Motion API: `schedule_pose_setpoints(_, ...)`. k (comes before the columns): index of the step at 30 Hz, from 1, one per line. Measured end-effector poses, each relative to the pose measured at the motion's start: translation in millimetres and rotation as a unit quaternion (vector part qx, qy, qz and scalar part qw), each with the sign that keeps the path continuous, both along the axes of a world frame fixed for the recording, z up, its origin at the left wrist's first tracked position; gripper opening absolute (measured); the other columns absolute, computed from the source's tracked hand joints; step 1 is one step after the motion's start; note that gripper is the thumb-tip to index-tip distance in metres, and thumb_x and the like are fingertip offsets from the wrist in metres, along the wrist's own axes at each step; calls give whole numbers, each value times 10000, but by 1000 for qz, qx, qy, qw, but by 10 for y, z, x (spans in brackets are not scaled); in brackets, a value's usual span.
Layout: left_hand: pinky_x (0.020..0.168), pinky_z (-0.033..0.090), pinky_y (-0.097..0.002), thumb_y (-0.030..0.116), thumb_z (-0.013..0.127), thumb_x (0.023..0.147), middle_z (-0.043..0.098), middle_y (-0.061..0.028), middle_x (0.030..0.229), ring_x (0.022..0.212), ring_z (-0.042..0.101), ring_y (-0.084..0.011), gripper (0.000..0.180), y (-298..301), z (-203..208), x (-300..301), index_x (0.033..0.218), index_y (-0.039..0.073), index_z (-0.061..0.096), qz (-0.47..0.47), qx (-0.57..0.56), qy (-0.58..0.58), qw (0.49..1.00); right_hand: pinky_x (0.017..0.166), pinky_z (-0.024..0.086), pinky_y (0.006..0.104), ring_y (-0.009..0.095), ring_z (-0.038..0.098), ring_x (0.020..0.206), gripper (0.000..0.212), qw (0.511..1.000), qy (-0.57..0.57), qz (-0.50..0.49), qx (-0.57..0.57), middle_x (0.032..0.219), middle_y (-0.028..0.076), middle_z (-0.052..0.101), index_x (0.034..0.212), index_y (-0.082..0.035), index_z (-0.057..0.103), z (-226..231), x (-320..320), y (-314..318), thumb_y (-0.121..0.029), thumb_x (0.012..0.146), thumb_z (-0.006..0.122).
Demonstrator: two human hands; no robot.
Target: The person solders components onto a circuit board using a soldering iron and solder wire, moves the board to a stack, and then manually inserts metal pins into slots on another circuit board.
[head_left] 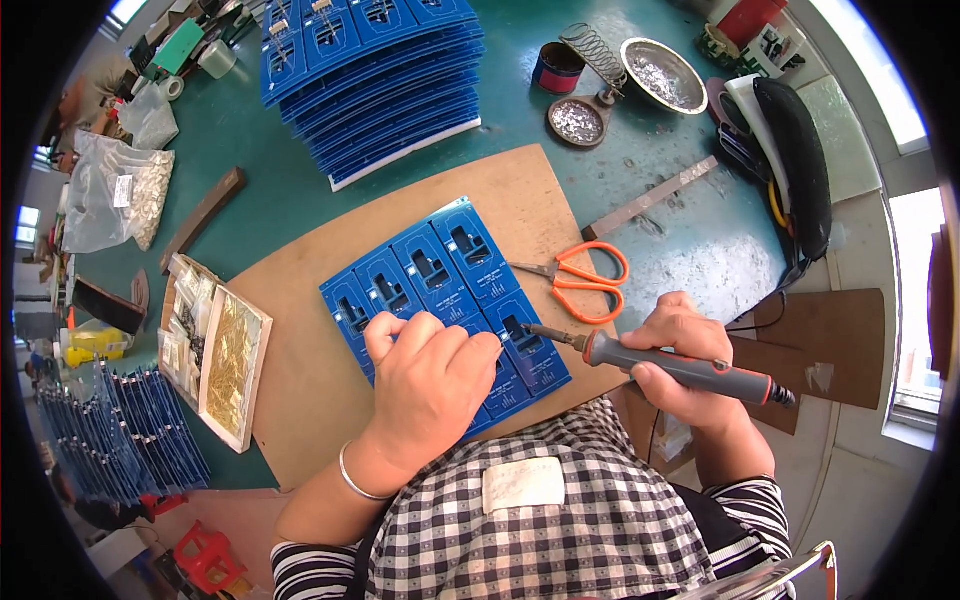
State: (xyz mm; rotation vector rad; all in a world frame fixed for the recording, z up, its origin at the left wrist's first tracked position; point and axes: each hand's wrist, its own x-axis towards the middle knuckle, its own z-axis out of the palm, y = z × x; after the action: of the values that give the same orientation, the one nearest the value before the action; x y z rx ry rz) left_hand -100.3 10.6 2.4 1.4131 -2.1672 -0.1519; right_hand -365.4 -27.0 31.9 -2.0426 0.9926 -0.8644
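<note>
A blue circuit board panel [466, 254], divided into several like sections with dark cutouts, lies flat on a brown board [300, 290]. My right hand [686, 358] is wrapped round a grey and orange soldering iron [690, 368]. The iron's tip reaches a dark cutout on the panel's right side. Over the panel's lower left part is my left hand [432, 382], fingers curled and closed; anything within them is hidden. Orange-handled scissors [588, 283] lie just right of the panel, beyond the iron.
A tall stack of blue panels [390, 110] stands at the back. Beyond the scissors are a metal bar [652, 197], a coiled iron holder [592, 52] and a metal bowl [664, 76]. A divided box of small pins [236, 365] sits left, near more upright blue boards [125, 435].
</note>
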Motion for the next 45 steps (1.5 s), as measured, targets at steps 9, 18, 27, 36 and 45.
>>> schedule_pose_setpoints(9,829,313,-402,97,752,733,628,32,794,821,557,-190,158,-58,25,-47,840,132,641,-5,18,11,1000,734,412,343,192,617,644,222,1000,-11,-5,9,815,64,721,876,-43,683,-14,-24,-17,-204,728,722)
schedule_pose_setpoints(18,952,272,-474,102,689,779,684,13,933,1022,586,-192,160,-83,-87,-80,920,119,615,-15,24,1,1000,755,418,342,189,617,643,226,999,-21,-4,31,811,64,721,877,-41,690,-25,-48,-16,-218,740,722)
schedule_pose_setpoints(27,969,257,-469,93,703,766,680,20,934,1024,598,-193,161,-93,-98,-105,898,127,616,-10,23,5,1000,754,424,341,194,623,648,232,999,-13,3,30,784,69,710,882,-39,697,-34,-41,-38,-215,734,725)
schedule_pose_setpoints(36,987,251,-468,126,713,768,663,30,948,1034,589,-177,143,-70,-106,-105,886,140,632,-10,17,4,1000,741,418,337,189,622,644,228,999,-11,9,30,778,64,707,876,-35,695,-22,-36,-52,-211,733,720)
schedule_pose_setpoints(45,994,240,-475,127,712,776,679,25,987,1052,587,-180,138,-40,-81,-83,893,133,639,-11,36,16,999,734,433,326,172,611,645,303,997,-64,-3,34,853,101,718,975,-17,684,-52,-144,43,-248,785,737)
